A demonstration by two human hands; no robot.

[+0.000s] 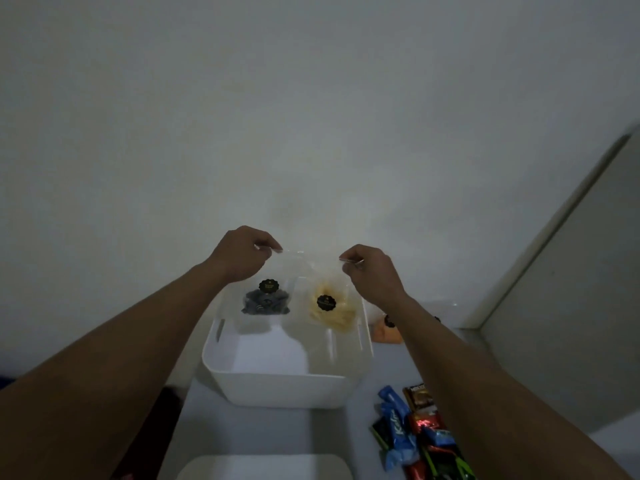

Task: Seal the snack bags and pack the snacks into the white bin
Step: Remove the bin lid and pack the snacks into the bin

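Note:
My left hand (242, 254) pinches the top edge of a clear bag of dark snacks (265, 303) with a black round sticker. My right hand (369, 271) pinches the top of a clear bag of yellow snacks (329, 308), also with a black sticker. Both bags hang side by side above the far part of the white bin (287, 382), which stands on the table below them. The bin's floor looks bare.
Several wrapped candies and small packets (415, 431) lie on the table right of the bin. An orange snack bag (386, 332) sits behind my right forearm. A white lid (263, 467) lies at the near edge. A wall panel (571, 289) rises on the right.

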